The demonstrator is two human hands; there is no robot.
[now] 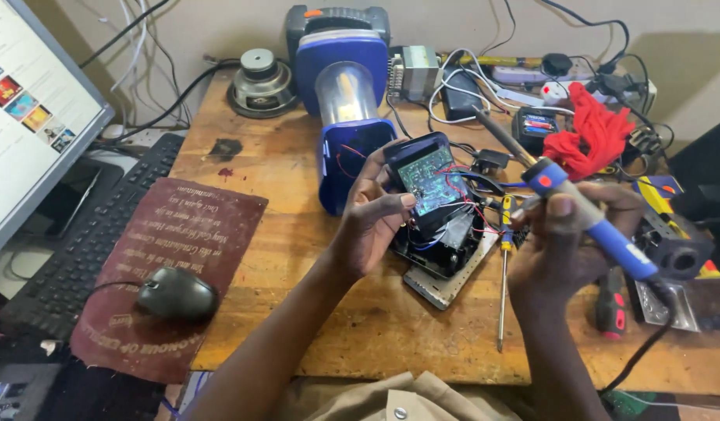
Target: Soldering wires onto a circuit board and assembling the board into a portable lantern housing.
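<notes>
My left hand (370, 220) grips a small black housing with a green circuit board (432, 179) inside, tilted up toward me, red and black wires trailing from it. My right hand (564, 242) is closed around a blue-handled soldering iron (590, 222); its metal tip points up and away to the left, apart from the board. Under the board lies an opened black device body (438, 248) on a metal plate (444, 287). A blue lantern (346, 105) lies on its side just behind my left hand, its base open with wires showing.
A thin screwdriver (503, 273) lies on the wooden table (375, 327) between my hands. A red-handled tool (611, 306) rests right. Mouse (177, 292) on a maroon pad, keyboard (87, 234) and monitor (24, 117) stand left. Speaker (260, 78), red cloth (590, 136) and cables crowd the back.
</notes>
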